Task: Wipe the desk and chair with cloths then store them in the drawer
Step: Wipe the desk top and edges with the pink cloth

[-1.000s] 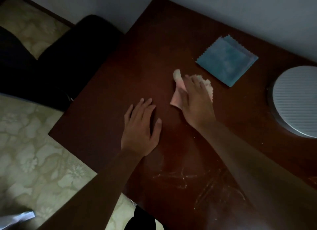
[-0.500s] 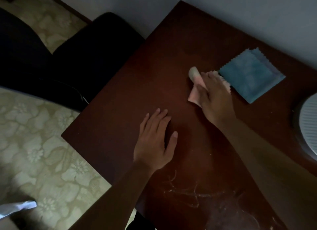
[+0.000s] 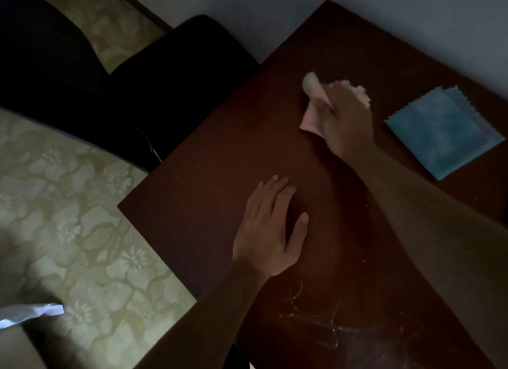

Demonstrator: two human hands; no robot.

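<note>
Dark reddish-brown polished wood makes up the worktop (image 3: 220, 203) that fills the head view, its near part marked with pale dusty streaks (image 3: 324, 322) and small specks. The right hand (image 3: 343, 121) lies on a crumpled pale pink cloth (image 3: 312, 104) toward the far side of the worktop; the fingers curl over it and press it down, so this grip is grasping the cloth, with soft folds showing beyond the fingertips and at the thumb side. The left hand (image 3: 269, 231) rests flat on the bare wood nearer the person, fingers straight and close together, its grip released and holding nothing.

A folded blue square cloth with zigzag edges (image 3: 442, 132) lies flat just to the right of the right hand, apart from it, one corner pointing toward the wall. It is much nearer the right hand than the left.

The streaks lie nearer than both hands, close to the right forearm, so the pink cloth would likely have to be drawn back toward the person to reach them. Wiping of the worktop seems under way, with chair and drawer steps not yet done.

A black padded chair (image 3: 165, 80) stands at the worktop's left edge, over cream floral-patterned flooring (image 3: 82, 217). No drawer shows.
</note>
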